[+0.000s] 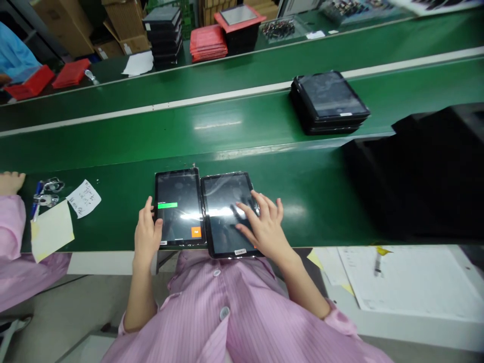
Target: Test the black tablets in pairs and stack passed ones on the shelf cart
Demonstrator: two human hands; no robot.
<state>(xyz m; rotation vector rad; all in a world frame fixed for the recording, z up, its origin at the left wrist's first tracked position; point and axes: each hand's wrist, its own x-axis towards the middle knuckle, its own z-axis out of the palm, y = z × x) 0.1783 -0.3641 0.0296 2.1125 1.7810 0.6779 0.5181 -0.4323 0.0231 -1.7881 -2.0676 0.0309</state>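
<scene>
Two dark tablets lie side by side at the near edge of the green bench. The left tablet (177, 189) has a green bar and an orange square lit on its screen. The right tablet (223, 214) has a mostly dark, reflective screen and juts slightly over the bench edge. My left hand (146, 232) rests at the left tablet's left side, thumb over its border, fingers apart from the thumb. Fingers spread, my right hand (267, 227) is over the right side of the right tablet; whether the fingertips touch the glass I cannot tell.
A stack of tablets (328, 103) stands on the green belt, with a large black shape (423, 176) at right. Left lie a note (83, 198), yellowish paper (52, 231) and another person's hand (11, 182). Red packs (207, 43) sit beyond; papers (408, 277) lie below right.
</scene>
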